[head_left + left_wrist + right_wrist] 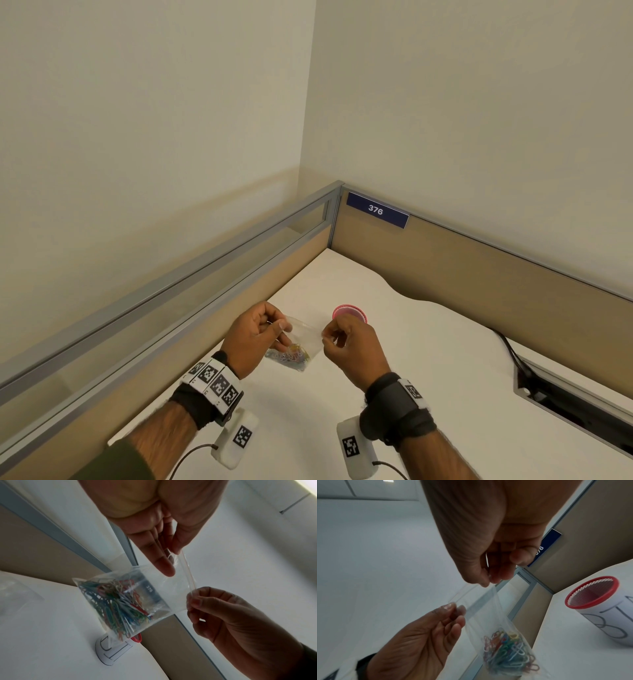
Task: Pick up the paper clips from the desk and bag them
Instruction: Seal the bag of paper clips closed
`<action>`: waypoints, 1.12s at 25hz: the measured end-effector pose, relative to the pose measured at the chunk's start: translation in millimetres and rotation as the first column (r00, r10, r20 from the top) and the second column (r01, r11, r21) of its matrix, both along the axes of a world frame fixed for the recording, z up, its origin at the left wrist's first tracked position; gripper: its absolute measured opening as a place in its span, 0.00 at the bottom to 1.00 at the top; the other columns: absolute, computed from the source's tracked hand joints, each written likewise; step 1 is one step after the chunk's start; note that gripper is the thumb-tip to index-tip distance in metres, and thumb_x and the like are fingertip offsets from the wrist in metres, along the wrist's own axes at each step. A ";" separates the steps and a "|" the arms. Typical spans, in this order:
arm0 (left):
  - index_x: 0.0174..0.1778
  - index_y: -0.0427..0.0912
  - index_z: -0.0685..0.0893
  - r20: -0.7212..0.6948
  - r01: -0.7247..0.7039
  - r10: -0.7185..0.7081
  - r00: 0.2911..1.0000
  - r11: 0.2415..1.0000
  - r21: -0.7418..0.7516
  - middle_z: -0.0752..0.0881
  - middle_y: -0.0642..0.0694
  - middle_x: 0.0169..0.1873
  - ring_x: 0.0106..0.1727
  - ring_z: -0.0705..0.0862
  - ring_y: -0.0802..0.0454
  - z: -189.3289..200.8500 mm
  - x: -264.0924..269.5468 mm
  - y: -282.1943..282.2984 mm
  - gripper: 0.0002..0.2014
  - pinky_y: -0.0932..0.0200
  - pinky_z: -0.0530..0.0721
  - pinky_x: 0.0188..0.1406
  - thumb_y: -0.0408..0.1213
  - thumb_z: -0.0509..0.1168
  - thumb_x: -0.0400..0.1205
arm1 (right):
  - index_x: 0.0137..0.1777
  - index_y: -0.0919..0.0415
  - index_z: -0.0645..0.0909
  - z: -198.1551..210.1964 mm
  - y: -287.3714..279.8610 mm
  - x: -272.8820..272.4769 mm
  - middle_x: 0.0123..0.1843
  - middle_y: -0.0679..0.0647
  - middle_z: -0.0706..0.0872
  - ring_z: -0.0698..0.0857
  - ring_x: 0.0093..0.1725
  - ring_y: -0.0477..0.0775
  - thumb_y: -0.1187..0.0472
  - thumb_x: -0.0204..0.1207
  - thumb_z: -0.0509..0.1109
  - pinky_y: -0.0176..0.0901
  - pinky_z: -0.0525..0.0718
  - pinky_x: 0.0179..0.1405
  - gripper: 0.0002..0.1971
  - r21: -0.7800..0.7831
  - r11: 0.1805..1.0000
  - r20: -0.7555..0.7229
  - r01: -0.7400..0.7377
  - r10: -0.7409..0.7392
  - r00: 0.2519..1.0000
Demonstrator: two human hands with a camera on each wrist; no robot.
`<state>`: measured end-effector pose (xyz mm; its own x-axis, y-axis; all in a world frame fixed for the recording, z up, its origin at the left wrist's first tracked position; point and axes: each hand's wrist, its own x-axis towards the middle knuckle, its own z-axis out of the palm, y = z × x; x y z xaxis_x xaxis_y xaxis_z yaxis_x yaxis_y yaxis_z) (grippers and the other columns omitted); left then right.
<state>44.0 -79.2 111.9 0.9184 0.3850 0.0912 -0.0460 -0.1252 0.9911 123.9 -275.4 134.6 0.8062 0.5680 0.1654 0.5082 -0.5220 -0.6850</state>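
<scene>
Obscured: paper clips [118,604] tangled, uncountable.
Bag [301,337]: one, clear, held above desk [428,394].
Left hand [253,337]: pinching bag's left top edge.
Right hand [349,346]: pinching right edge.
Cup [597,604]: one, red-rimmed, far right.

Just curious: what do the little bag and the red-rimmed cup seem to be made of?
The bag looks like thin, clear, glossy plastic film: the paper clips show through it and it creases. The cup appears to be red metal mesh, judging by its fine grid, with white paper wrapped outside.
</scene>
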 end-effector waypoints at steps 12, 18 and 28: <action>0.54 0.60 0.82 -0.010 0.038 -0.038 0.999 0.893 0.448 0.84 0.67 0.53 0.59 0.80 0.66 -1.2 -4.2 -2.4 0.16 0.73 0.77 0.55 0.41 0.77 0.75 | 0.40 0.49 0.78 1.2 7.8 -2.3 0.37 0.37 0.78 0.80 0.37 0.45 0.60 0.74 0.72 0.31 0.81 0.38 0.06 0.097 0.995 -0.012 0.007 -0.006 1.000; 0.39 0.64 0.82 0.005 0.100 -0.118 0.993 0.859 0.502 0.87 0.63 0.39 0.46 0.85 0.59 -0.8 4.5 -22.3 0.11 0.65 0.83 0.46 0.42 0.75 0.78 | 0.43 0.51 0.82 -2.0 5.7 -5.9 0.39 0.42 0.83 0.82 0.39 0.47 0.59 0.74 0.72 0.30 0.83 0.40 0.03 0.123 0.992 -0.069 0.003 0.006 0.998; 0.44 0.53 0.87 0.000 0.090 -0.099 0.995 0.902 0.423 0.89 0.57 0.42 0.47 0.87 0.57 -3.7 4.9 -17.1 0.06 0.67 0.86 0.42 0.38 0.76 0.77 | 0.40 0.52 0.81 3.3 3.3 -6.6 0.38 0.46 0.84 0.83 0.39 0.46 0.64 0.72 0.73 0.28 0.83 0.37 0.05 0.200 0.979 -0.153 0.043 -0.012 0.988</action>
<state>48.9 -96.4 108.3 0.9447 0.2176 0.2455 -0.0986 -0.5255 0.8451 117.3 -272.2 137.9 0.8453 0.5127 0.1501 0.3788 -0.3773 -0.8451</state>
